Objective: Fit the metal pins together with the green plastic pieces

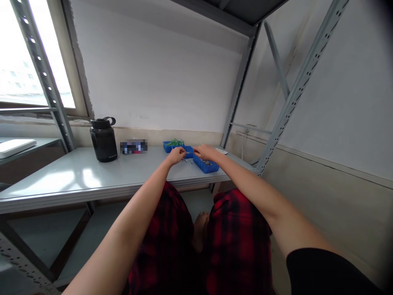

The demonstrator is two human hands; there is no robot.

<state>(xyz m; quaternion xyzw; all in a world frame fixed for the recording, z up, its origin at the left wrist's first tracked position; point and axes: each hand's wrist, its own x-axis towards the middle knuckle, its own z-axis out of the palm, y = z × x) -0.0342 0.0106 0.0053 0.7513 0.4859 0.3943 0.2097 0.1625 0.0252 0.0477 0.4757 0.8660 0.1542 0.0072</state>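
Observation:
Over the grey worktop [132, 172], my left hand [177, 156] is pinched closed, its fingertips at one end of a thin, light, rod-like piece [189, 153]. My right hand [205, 152] is closed at the other end of that piece; its exact kind is too small to make out. Just behind the fingers sits a blue bin [188, 149], partly hidden. Below my right hand stands another blue bin [211, 168] holding several small metal pieces [205, 161]. A few loose metal pieces [187, 160] lie on the worktop near my left hand.
A third blue bin [167, 148] at the back holds green pieces [176, 142]. To the left stand a black bottle [104, 141] and a blurred-out object [133, 146]. Grey metal rack posts [242, 82] rise at the sides, with a shelf [233, 14] overhead. A wall closes the back.

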